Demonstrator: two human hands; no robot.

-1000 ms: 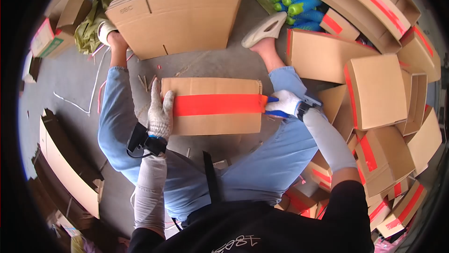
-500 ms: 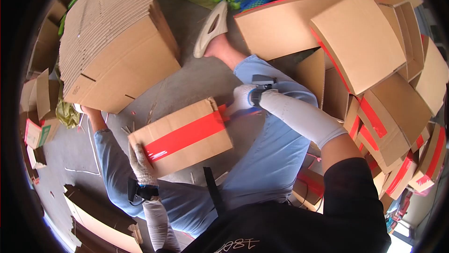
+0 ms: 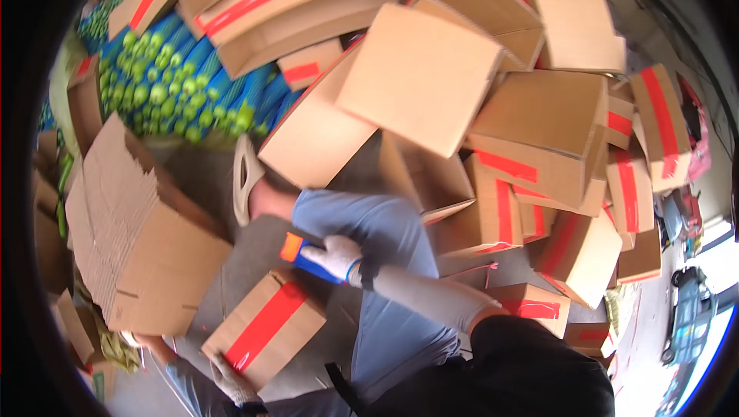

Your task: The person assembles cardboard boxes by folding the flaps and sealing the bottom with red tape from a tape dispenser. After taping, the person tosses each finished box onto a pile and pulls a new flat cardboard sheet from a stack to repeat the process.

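My gloved left hand [image 3: 233, 381] lies on the lower left end of a small cardboard box [image 3: 269, 328], its fingers spread over the side near the tape. A wide strip of red tape [image 3: 265, 326] runs along the box's upper face. In my gloved right hand [image 3: 336, 257] is a blue tool with an orange end [image 3: 292, 247], which looks like a tape dispenser. It is above my thigh, up and right of the box and apart from it.
A stack of flat cardboard [image 3: 165, 263] stands at the left. Open boxes with red tape [image 3: 539, 136] are heaped from the top to the right. Behind my foot [image 3: 269, 200] lie green produce pieces in blue netting [image 3: 173, 90].
The view has swung to the right. My right hand has moved off the box's taped end, and the tool in it now shows clearly. My left hand is still on the box.
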